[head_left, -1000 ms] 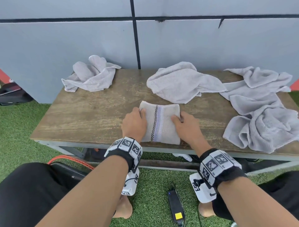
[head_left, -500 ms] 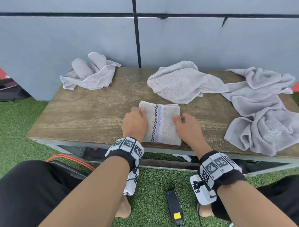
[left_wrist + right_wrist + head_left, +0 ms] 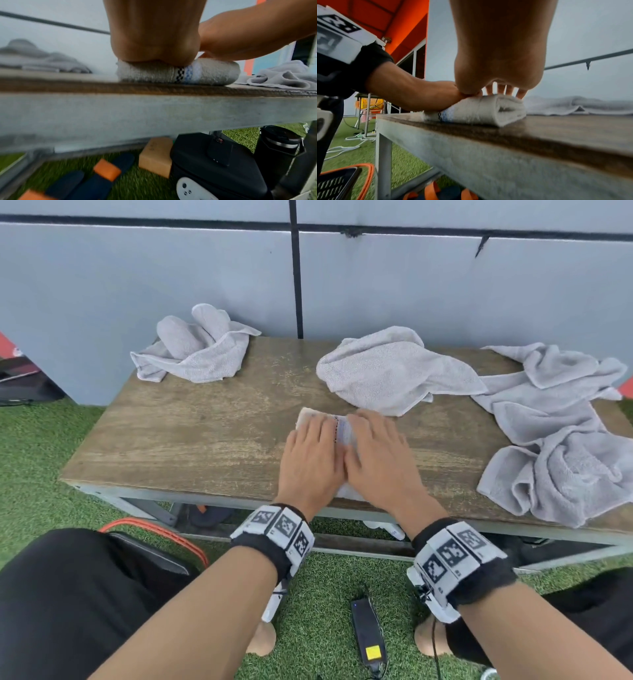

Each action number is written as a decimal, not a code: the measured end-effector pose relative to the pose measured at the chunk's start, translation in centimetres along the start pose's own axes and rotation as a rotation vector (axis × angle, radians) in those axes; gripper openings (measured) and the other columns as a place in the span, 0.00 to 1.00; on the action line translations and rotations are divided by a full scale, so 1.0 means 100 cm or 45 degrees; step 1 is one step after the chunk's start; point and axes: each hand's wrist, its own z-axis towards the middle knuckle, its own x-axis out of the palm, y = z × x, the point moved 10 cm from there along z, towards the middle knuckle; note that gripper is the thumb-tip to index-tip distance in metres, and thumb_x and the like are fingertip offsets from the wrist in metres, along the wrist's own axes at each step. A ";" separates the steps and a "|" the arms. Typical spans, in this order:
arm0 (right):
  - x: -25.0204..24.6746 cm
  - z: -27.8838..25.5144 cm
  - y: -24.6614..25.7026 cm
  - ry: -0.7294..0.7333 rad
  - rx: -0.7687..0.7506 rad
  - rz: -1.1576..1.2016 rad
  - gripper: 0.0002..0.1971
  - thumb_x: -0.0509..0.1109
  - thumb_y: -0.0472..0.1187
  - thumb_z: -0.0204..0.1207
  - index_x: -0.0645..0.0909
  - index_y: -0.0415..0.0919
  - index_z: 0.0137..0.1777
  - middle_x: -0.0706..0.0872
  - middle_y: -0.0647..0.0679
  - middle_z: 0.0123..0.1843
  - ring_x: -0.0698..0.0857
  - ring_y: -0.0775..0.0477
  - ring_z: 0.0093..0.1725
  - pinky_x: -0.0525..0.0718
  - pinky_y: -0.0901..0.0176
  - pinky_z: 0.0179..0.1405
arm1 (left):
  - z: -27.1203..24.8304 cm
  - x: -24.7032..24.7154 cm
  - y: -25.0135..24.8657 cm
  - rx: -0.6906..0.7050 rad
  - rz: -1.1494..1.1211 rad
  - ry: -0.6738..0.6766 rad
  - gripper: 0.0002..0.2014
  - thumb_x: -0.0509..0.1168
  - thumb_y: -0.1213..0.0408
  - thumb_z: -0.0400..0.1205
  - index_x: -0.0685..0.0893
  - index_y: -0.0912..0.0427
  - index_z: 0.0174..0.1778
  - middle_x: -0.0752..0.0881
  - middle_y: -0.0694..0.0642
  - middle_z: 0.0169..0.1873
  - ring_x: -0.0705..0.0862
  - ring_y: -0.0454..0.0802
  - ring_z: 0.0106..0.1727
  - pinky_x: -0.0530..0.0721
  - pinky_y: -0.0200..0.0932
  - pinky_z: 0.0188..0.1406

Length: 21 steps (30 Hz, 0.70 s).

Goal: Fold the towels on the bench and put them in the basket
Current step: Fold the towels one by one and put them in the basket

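At six o'clock of the head view, an orange-rimmed black basket (image 3: pixel 150 546) is sitting on the grass just beside the person's left knee, below the bench (image 3: pixel 191 446) edge. Just above it, toward the centre, both hands are lying flat on the folded towel (image 3: pixel 178 74), which is resting at the near edge of the bench. The left hand (image 3: pixel 310 460) is pressing down with fingers straight and together; the right hand (image 3: pixel 380 453) is doing the same, fingers slightly spread, the two hands touching side by side. Neither is gripping anything.

This is looking like the flattening step. To do it well, the palms should be bearing evenly on the bundle so the layers are bedding down and the striped band is staying square, without shoving it off the edge.

Farther off, three loose grey towels are waiting: one (image 3: pixel 394 371) at one o'clock just behind the folded one, a large heap (image 3: pixel 555 440) at three o'clock, and a crumpled one (image 3: pixel 195 350) at eleven o'clock by the wall.
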 end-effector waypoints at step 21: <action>0.039 0.000 -0.017 0.435 0.148 -0.242 0.31 0.41 0.55 0.86 0.47 0.53 0.89 0.53 0.47 0.90 0.49 0.44 0.89 0.33 0.31 0.85 | -0.002 0.036 0.070 -0.423 -0.167 0.333 0.34 0.41 0.38 0.88 0.47 0.45 0.89 0.47 0.44 0.89 0.42 0.44 0.89 0.34 0.57 0.86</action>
